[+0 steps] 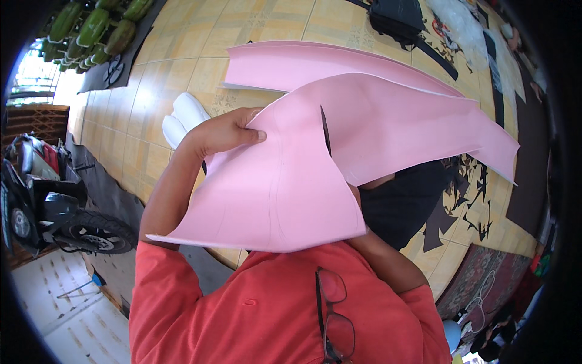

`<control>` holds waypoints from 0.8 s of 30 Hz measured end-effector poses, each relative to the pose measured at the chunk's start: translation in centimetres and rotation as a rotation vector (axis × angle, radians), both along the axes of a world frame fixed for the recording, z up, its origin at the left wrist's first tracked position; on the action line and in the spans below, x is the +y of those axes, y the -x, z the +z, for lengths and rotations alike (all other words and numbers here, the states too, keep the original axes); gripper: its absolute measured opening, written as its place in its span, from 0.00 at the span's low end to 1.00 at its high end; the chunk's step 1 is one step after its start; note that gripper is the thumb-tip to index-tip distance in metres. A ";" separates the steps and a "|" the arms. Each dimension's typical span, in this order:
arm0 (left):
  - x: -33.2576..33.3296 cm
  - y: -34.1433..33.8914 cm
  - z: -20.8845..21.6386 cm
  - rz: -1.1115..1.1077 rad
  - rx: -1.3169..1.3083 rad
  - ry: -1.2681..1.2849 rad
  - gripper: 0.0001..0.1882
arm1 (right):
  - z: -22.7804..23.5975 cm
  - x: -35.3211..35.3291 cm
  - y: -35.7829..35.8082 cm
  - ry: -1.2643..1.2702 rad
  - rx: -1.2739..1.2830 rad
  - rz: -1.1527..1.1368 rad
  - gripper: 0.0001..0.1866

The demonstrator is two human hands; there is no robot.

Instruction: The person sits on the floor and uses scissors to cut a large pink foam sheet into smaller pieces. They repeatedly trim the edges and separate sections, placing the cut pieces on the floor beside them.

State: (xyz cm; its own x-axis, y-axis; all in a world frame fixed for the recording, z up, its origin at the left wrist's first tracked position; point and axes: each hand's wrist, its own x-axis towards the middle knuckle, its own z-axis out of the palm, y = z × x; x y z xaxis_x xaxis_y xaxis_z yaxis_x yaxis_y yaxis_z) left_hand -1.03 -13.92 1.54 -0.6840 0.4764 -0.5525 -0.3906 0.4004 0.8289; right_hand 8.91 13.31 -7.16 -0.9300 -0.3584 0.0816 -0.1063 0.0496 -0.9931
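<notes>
A large pink sheet (285, 188), flexible and curved, spans the space in front of my chest. Faint curved lines run across it, and a narrow slit opens near its middle. My left hand (236, 130) grips its left edge, thumb on the upper face and the other fingers hidden beneath. The sheet covers my right hand; only the right forearm (391, 258) shows, reaching under the sheet's near right corner. Beyond lies another long pink piece (339, 57); whether it joins the held sheet I cannot tell.
Dark cut scraps (439, 227) lie on the tiled floor at right, near a patterned rug (485, 276) with a white cable. A black bag (395, 21) sits at the far side. A motorcycle (60, 209) stands left; green bundles (91, 27) are piled far left.
</notes>
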 end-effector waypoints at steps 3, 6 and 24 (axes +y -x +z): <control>0.3 -0.3 0.2 -0.076 -0.004 0.046 0.27 | 0.8 -0.5 1.2 -0.014 -0.344 -0.023 0.10; -0.2 -0.4 0.3 -0.036 -0.024 -0.041 0.27 | 0.6 -0.7 1.5 0.091 -0.286 0.001 0.13; -1.7 -1.0 2.2 -0.008 0.021 0.266 0.25 | 1.7 0.9 5.2 0.010 -0.428 0.158 0.23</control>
